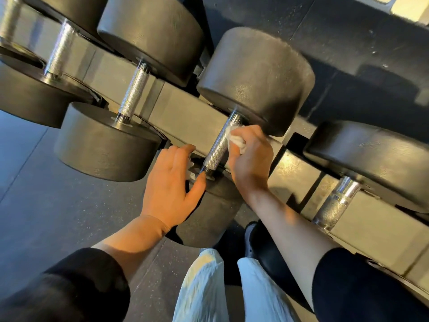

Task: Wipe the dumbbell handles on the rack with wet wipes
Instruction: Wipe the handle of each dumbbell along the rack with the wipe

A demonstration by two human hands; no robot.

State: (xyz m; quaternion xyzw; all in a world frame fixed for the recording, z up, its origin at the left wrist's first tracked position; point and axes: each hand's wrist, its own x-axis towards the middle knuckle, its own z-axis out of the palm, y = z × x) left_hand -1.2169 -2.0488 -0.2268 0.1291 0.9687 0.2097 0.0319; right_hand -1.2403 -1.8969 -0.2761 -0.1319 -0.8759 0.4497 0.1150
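A black dumbbell with a knurled steel handle [217,147] lies on the grey rack rail [185,112] in the middle of the view. My right hand [249,156] grips a crumpled white wet wipe [235,138] and presses it against the right side of that handle near the far weight head [257,80]. My left hand [171,182] rests with straight fingers on the dumbbell's near weight head [209,210], its thumb touching the handle's near end. Something small and white shows under the left fingers; I cannot tell what it is.
More dumbbells lie on the rack: one to the left with a knurled handle [134,94], another farther left [59,49], one to the right [334,203]. Dark speckled rubber floor [46,205] lies at the left. My pale trousers [202,287] and a black shoe [251,238] are below.
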